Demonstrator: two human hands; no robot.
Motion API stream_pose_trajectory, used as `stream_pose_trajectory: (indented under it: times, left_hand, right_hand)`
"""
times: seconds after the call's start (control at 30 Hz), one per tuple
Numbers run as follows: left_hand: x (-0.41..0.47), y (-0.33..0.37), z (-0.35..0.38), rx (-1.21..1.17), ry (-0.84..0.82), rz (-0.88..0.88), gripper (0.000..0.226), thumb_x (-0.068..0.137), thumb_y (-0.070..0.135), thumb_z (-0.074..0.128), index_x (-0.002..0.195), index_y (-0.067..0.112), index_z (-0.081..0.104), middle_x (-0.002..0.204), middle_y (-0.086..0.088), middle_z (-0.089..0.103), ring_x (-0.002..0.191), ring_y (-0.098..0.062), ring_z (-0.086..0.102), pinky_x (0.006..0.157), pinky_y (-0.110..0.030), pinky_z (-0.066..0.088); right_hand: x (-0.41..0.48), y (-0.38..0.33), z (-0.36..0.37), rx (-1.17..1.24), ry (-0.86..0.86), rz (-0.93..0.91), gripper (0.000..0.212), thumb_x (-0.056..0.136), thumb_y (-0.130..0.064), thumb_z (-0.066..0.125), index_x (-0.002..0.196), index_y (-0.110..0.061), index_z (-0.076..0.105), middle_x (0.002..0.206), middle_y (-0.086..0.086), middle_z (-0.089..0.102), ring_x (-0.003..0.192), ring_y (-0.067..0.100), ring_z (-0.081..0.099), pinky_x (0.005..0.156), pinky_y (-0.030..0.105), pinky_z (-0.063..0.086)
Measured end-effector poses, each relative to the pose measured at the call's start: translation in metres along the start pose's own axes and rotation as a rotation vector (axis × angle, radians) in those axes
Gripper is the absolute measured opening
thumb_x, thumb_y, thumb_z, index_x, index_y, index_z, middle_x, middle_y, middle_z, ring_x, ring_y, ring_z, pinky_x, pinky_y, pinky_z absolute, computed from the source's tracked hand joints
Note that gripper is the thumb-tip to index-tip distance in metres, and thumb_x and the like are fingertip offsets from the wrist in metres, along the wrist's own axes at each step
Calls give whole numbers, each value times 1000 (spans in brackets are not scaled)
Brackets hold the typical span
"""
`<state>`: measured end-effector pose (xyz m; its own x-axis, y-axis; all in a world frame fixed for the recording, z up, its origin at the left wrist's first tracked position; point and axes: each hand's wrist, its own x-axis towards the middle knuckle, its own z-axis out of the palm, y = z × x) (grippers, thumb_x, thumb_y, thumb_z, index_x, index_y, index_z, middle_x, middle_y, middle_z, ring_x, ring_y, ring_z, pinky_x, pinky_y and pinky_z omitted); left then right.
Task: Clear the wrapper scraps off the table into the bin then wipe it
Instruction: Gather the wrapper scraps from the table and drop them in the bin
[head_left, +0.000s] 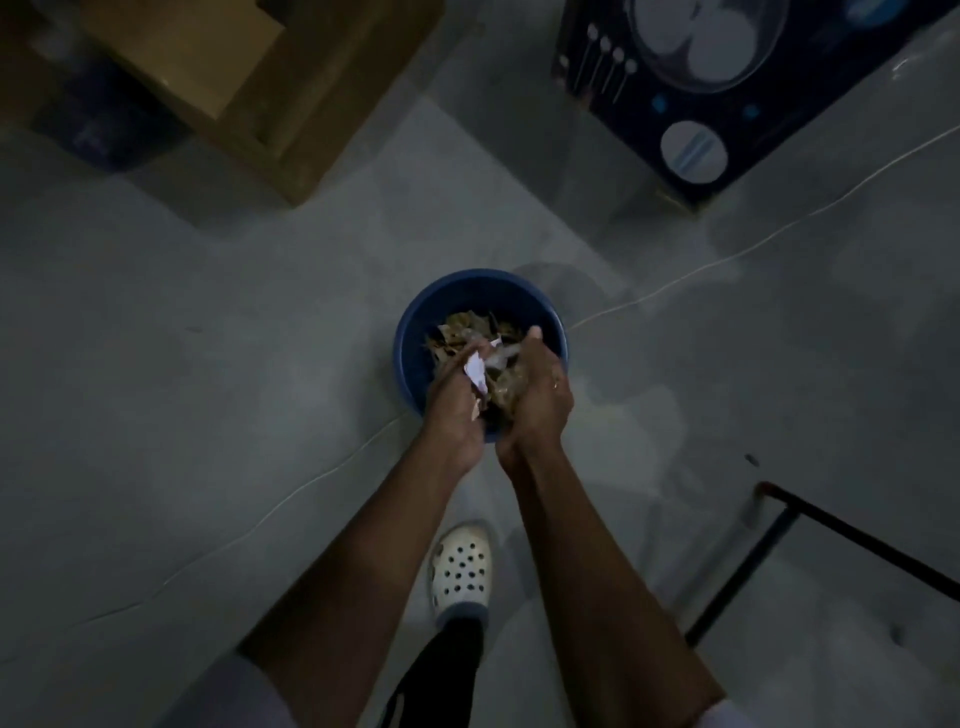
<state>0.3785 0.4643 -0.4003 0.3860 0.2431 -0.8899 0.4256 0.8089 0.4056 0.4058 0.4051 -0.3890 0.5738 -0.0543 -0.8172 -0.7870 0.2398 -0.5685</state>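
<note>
A round blue bin (415, 332) stands on the grey floor in the middle of the head view, with brown and white scraps inside. Over its near rim my left hand (454, 415) and my right hand (537, 395) are cupped together, heels touching. Between them they hold a bunch of wrapper scraps (485, 382), brownish with a white piece on top. The fingers of both hands curl round the bunch. The table is not in view.
A cardboard box (291, 88) sits at the back left and a dark printed fan box (727, 98) at the back right. A thin white cable (727, 257) crosses the floor past the bin. A black metal frame (810, 514) is at the right. My white clog (460, 569) is below.
</note>
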Motion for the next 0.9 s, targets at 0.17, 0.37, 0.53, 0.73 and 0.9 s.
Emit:
stream_pose_trajectory:
  times: [0.17, 0.37, 0.53, 0.73, 0.9]
  left_hand:
    - [71, 3, -18, 5, -6, -52, 38, 100, 45, 57, 111, 13, 75, 99, -8, 79, 95, -26, 72, 76, -36, 56]
    - [27, 13, -12, -58, -18, -39, 34, 104, 49, 50, 109, 23, 72, 110, -5, 77, 105, -25, 70, 82, -35, 57]
    - [-92, 38, 24, 140, -45, 60, 40, 106, 40, 48, 142, 24, 54, 144, -2, 58, 136, -20, 50, 115, -46, 40]
    - [-265, 39, 74, 243, -275, 232, 46, 107, 33, 44, 150, 17, 49, 139, -10, 63, 131, -25, 57, 108, -45, 47]
    - [-417, -9, 112, 316, -380, 430, 30, 107, 31, 47, 131, 20, 61, 119, -5, 73, 112, -22, 68, 93, -41, 53]
  right_hand:
    - [83, 28, -1, 53, -178, 117, 51, 102, -62, 42, 112, -22, 72, 107, 8, 77, 103, 26, 71, 93, 44, 57]
    - [51, 11, -26, 108, -210, 213, 69, 104, -65, 24, 159, -24, 30, 156, 5, 45, 141, 26, 45, 122, 45, 30]
    - [-49, -58, -47, 121, -204, 170, 65, 106, -60, 26, 150, -17, 47, 158, 5, 42, 147, 23, 37, 120, 39, 29]
    - [-199, -154, -107, 181, -304, 15, 50, 107, -44, 44, 144, -12, 54, 142, 6, 57, 130, 19, 51, 102, 31, 44]
    - [-330, -209, -216, 199, -388, -133, 43, 103, -37, 54, 139, -13, 59, 143, 9, 60, 135, 20, 53, 115, 39, 42]
